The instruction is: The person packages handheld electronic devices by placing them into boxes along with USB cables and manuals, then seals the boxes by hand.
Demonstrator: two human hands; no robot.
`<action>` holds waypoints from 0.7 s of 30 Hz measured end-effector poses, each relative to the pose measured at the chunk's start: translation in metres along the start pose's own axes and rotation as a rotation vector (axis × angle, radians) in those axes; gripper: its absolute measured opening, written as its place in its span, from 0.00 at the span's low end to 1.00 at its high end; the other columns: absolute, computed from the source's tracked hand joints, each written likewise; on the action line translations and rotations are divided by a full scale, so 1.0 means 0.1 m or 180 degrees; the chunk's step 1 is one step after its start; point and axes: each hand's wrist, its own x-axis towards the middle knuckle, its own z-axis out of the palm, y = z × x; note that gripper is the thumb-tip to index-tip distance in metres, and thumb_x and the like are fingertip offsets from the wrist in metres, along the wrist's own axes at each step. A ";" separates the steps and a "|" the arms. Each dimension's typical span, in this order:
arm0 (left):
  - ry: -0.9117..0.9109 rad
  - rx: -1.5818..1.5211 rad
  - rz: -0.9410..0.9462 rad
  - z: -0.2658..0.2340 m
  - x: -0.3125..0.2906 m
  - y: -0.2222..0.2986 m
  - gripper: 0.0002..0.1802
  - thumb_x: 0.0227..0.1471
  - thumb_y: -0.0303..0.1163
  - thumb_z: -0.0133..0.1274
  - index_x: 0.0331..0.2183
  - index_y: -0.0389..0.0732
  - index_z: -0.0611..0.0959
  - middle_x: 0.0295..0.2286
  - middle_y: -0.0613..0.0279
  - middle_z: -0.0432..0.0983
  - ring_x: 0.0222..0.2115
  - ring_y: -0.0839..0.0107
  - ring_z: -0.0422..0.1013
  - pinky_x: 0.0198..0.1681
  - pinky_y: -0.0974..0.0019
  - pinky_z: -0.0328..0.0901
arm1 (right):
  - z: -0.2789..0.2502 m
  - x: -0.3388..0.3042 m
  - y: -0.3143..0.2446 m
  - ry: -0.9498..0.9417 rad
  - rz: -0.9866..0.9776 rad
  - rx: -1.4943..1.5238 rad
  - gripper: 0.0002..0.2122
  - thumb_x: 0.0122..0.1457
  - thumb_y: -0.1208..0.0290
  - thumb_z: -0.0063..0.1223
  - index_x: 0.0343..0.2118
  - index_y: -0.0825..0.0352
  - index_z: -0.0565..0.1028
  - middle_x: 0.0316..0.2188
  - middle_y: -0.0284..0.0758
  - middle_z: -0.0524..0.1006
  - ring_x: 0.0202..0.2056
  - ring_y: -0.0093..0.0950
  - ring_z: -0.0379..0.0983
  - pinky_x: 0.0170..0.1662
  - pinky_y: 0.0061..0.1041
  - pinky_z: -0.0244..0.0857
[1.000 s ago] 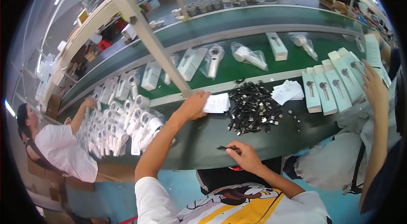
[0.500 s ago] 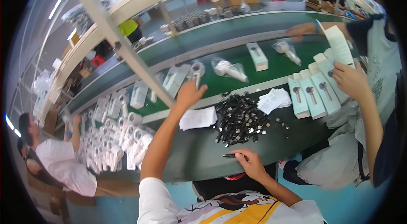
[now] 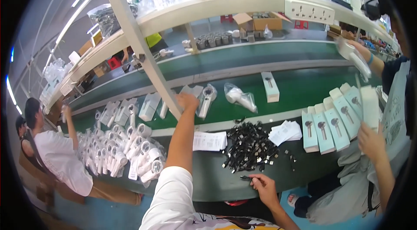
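Observation:
My left hand (image 3: 187, 101) reaches over the green belt and touches a white box (image 3: 195, 90), left of a bagged white handheld fan (image 3: 207, 99). Its fingers are mostly hidden, so their grip does not show. Low over the dark worktop, my right hand (image 3: 265, 187) pinches a short black cable (image 3: 246, 178). Just beyond it lies a heap of black cables (image 3: 247, 145), between a stack of white leaflets (image 3: 207, 141) and a loose fan of folded papers (image 3: 285, 133). Another bagged handheld fan (image 3: 240, 98) and an upright white box (image 3: 270, 86) stand farther right on the belt.
Bagged fans (image 3: 117, 147) are piled at the left, near a co-worker in white. A slanted post (image 3: 139, 47) rises close to my left hand. At right, several boxes (image 3: 323, 130) stand before another person, who holds a bagged fan (image 3: 355, 58) and an open box (image 3: 370, 104).
My left hand has moved left from the bagged fan to the white box. The person at right has lifted a bagged fan off the belt. My right hand keeps its cable.

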 end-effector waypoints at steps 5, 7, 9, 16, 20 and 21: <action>0.0040 0.0055 -0.0374 0.09 -0.06 0.17 0.32 0.48 0.38 0.48 0.52 0.28 0.64 0.54 0.40 0.55 0.55 0.48 0.52 0.58 0.56 0.47 | -0.15 0.00 0.22 0.0185 0.0121 0.0170 0.10 0.60 0.73 0.45 0.39 0.71 0.75 0.24 0.31 0.75 0.24 0.15 0.66 0.29 0.13 0.61; 0.0959 0.0676 -0.0591 0.30 0.15 -0.04 0.27 0.48 0.40 0.46 0.50 0.39 0.72 0.47 0.48 0.66 0.52 0.49 0.57 0.53 0.48 0.51 | -0.12 0.03 0.21 0.0082 0.0103 0.0192 0.09 0.60 0.74 0.45 0.39 0.72 0.75 0.24 0.31 0.75 0.24 0.15 0.67 0.29 0.14 0.62; 0.0823 0.0416 -0.0464 0.27 0.10 0.08 0.24 0.48 0.35 0.46 0.48 0.36 0.72 0.47 0.49 0.64 0.49 0.52 0.59 0.52 0.54 0.53 | -0.16 0.04 0.27 0.0123 0.0132 0.0206 0.09 0.60 0.74 0.45 0.39 0.72 0.75 0.24 0.32 0.75 0.25 0.15 0.67 0.29 0.14 0.62; 0.2647 -0.0659 0.1512 -0.43 -0.07 0.25 0.27 0.40 0.22 0.52 0.47 0.32 0.67 0.44 0.44 0.64 0.45 0.48 0.63 0.47 0.51 0.60 | -0.15 0.03 0.25 0.0121 -0.0229 -0.0240 0.08 0.57 0.76 0.48 0.37 0.71 0.76 0.24 0.34 0.76 0.24 0.18 0.72 0.28 0.17 0.66; 0.1692 -0.1632 0.2219 -0.89 -0.44 0.42 0.33 0.40 0.21 0.54 0.50 0.33 0.62 0.47 0.41 0.62 0.50 0.47 0.59 0.53 0.52 0.55 | -0.14 0.02 0.25 0.0188 -0.0451 -0.0286 0.08 0.57 0.76 0.48 0.37 0.72 0.76 0.22 0.33 0.76 0.23 0.17 0.70 0.27 0.16 0.65; 0.1723 -0.1826 0.2581 -0.90 -0.53 0.43 0.34 0.40 0.20 0.54 0.51 0.32 0.61 0.48 0.41 0.61 0.50 0.46 0.58 0.54 0.53 0.55 | -0.14 0.03 0.27 0.0213 -0.0439 -0.0254 0.08 0.57 0.76 0.48 0.37 0.72 0.76 0.22 0.33 0.76 0.23 0.17 0.70 0.27 0.16 0.65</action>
